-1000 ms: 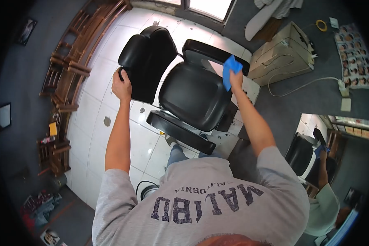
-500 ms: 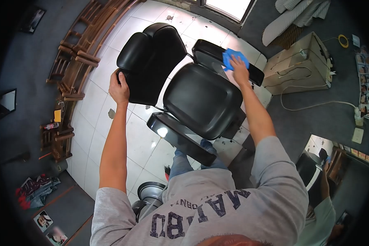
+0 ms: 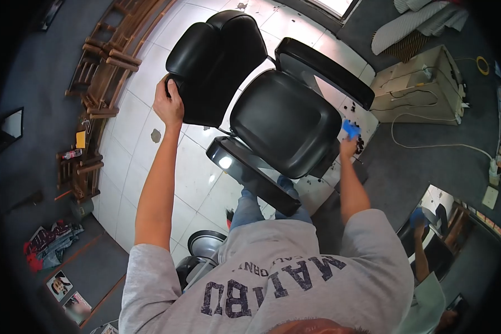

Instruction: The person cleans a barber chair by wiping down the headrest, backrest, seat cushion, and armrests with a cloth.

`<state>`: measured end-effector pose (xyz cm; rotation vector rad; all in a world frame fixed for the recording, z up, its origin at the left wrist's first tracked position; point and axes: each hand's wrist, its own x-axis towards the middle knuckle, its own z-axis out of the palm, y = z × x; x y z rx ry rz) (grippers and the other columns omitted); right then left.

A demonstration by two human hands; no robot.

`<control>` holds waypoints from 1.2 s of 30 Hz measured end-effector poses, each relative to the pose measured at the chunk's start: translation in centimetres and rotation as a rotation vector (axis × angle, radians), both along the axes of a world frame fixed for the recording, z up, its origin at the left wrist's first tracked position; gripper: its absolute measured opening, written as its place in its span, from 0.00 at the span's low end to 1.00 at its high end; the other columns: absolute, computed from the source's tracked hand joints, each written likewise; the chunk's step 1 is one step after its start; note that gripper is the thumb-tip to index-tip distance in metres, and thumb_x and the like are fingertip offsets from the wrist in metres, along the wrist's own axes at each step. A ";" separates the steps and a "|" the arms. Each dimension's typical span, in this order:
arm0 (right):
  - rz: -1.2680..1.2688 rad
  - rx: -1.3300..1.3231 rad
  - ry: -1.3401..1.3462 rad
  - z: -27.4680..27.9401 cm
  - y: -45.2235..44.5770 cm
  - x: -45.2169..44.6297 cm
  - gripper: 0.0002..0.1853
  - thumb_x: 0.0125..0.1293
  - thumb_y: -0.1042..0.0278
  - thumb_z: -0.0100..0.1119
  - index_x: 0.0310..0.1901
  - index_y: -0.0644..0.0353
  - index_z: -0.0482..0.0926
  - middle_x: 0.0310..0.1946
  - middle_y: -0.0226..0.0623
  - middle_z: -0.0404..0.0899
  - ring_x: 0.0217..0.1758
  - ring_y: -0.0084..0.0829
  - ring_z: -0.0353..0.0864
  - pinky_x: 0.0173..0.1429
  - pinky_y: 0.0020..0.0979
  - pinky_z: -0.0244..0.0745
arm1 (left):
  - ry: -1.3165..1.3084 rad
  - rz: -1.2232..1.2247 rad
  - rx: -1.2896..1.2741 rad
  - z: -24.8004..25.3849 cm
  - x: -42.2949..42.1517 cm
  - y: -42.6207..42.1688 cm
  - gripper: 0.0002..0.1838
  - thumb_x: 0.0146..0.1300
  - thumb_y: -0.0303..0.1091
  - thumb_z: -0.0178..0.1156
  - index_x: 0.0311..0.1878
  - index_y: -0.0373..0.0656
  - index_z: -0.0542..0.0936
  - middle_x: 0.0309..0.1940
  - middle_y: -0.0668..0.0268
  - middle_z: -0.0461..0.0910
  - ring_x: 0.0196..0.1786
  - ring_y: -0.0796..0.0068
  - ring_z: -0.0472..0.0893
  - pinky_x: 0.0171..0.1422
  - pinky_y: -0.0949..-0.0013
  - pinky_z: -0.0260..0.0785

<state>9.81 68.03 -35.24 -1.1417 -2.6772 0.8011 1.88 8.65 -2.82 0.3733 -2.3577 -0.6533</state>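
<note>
A black barber chair [image 3: 284, 119] with padded seat, backrest and two armrests stands before me. My left hand [image 3: 170, 103] grips the outer edge of the backrest [image 3: 214, 69], its fingers curled over the rim. Beyond the seat's right front edge, my right hand [image 3: 348, 146] is closed on a blue cloth [image 3: 350, 128], slightly blurred. The cloth appears apart from the right armrest [image 3: 325, 72] and over the floor, where dark hair clippings [image 3: 359, 146] lie. The left armrest [image 3: 250, 175] is close to my legs and catches a bright reflection.
A cardboard box [image 3: 414, 92] with cables stands at the right, below draped striped cloths [image 3: 420, 28]. A wall mirror [image 3: 434, 234] is at lower right. Bamboo benches [image 3: 108, 61] line the left side. A round-based chrome stand [image 3: 206, 243] is beside my left leg.
My right hand has brought the blue cloth off the right armrest, toward me and to the right of the seat. My left hand stays on the backrest. The whole view has shifted slightly.
</note>
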 end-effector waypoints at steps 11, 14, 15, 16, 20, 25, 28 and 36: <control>0.410 -1.098 -0.418 4.8 -22.1 17.0 0.23 0.66 0.77 0.55 0.61 0.56 0.87 0.56 0.38 0.90 0.58 0.36 0.87 0.67 0.37 0.77 | 0.054 0.012 0.002 0.0 -0.4 0.1 0.16 0.78 0.44 0.58 0.54 0.44 0.87 0.45 0.55 0.89 0.45 0.50 0.89 0.50 0.56 0.80; 0.376 -0.933 -0.261 5.3 -18.0 17.9 0.18 0.67 0.75 0.56 0.55 0.58 0.88 0.47 0.32 0.90 0.52 0.29 0.85 0.61 0.34 0.77 | 0.076 0.017 -0.029 -0.6 -0.3 -0.1 0.18 0.77 0.48 0.59 0.54 0.45 0.88 0.46 0.56 0.89 0.46 0.50 0.89 0.51 0.55 0.80; 0.325 -0.858 -0.316 5.8 -16.3 17.6 0.16 0.67 0.76 0.56 0.52 0.59 0.88 0.46 0.32 0.89 0.51 0.29 0.85 0.60 0.35 0.78 | 0.057 0.023 -0.012 -0.6 -0.3 -0.2 0.18 0.77 0.49 0.59 0.54 0.46 0.88 0.46 0.57 0.89 0.46 0.50 0.89 0.51 0.54 0.80; 0.296 -0.833 -0.256 6.2 -14.6 17.6 0.15 0.67 0.75 0.55 0.51 0.59 0.88 0.44 0.32 0.88 0.48 0.29 0.84 0.57 0.35 0.78 | 0.041 0.028 0.006 -0.5 -0.2 -0.2 0.19 0.76 0.50 0.60 0.54 0.46 0.88 0.47 0.57 0.89 0.46 0.49 0.89 0.52 0.54 0.80; 0.279 -0.737 0.018 12.4 -10.2 18.9 0.13 0.66 0.73 0.55 0.46 0.60 0.88 0.39 0.31 0.86 0.46 0.28 0.83 0.54 0.34 0.77 | 0.036 0.013 0.003 -0.1 0.0 0.1 0.24 0.73 0.58 0.62 0.55 0.47 0.86 0.47 0.56 0.88 0.47 0.48 0.88 0.52 0.50 0.80; 0.041 -0.787 0.163 22.2 -16.5 22.9 0.23 0.77 0.47 0.59 0.40 0.62 0.87 0.34 0.31 0.83 0.38 0.24 0.80 0.46 0.30 0.75 | -0.091 -0.082 0.089 0.0 0.2 -0.7 0.36 0.66 0.67 0.65 0.56 0.40 0.80 0.51 0.53 0.83 0.51 0.44 0.85 0.54 0.45 0.78; 0.119 -0.840 0.031 22.9 -22.9 24.2 0.31 0.79 0.36 0.56 0.36 0.62 0.86 0.28 0.27 0.80 0.31 0.24 0.77 0.40 0.30 0.72 | -0.203 -0.154 0.119 1.2 0.5 -1.5 0.40 0.62 0.70 0.66 0.53 0.38 0.78 0.49 0.50 0.81 0.53 0.42 0.84 0.56 0.43 0.76; 0.665 -0.624 -0.218 20.7 -41.8 24.8 0.15 0.65 0.54 0.65 0.41 0.57 0.90 0.37 0.44 0.90 0.44 0.39 0.90 0.51 0.40 0.83 | -0.406 -0.342 0.131 3.4 -0.8 -3.8 0.43 0.58 0.74 0.67 0.53 0.37 0.77 0.50 0.50 0.83 0.53 0.45 0.85 0.58 0.46 0.75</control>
